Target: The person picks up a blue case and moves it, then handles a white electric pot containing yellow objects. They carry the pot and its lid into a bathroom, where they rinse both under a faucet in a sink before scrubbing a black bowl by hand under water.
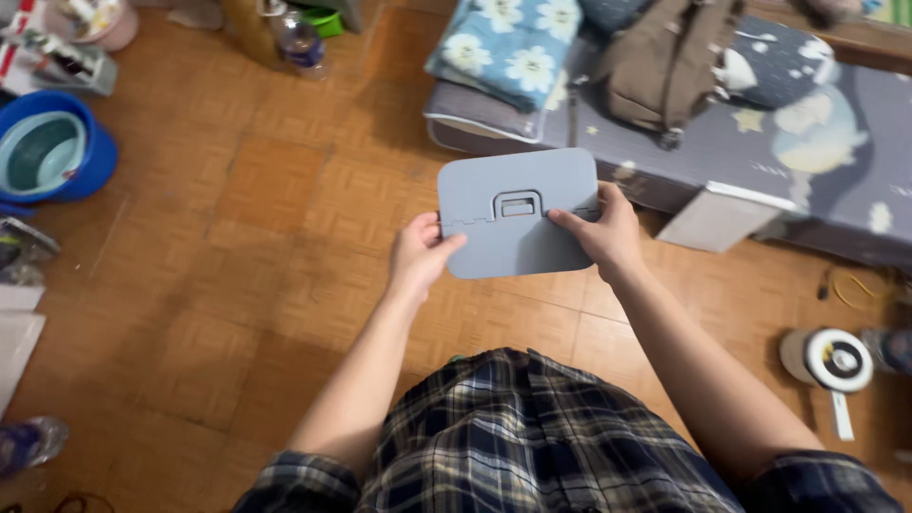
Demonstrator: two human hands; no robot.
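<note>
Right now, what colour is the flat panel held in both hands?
Plain grey panel, seen best in the head view.

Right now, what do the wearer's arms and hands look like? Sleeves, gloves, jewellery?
Both the left hand and right hand are bare: no gloves, and no rings or watch that I can see. Forearms are uncovered. Dark blue plaid sleeves with white and yellowish lines end near the elbows, matching the plaid shirt.

Warm, even indoor light, moderately bright. Soft, faint shadows on the wooden floor below and left of the hands. No hard glare; only a dull sheen on the grey folded panel between the hands. Sharp around the hands, softer toward the corners. Wide-angle bending at the edges, stretching the bed beyond the right hand.
</note>
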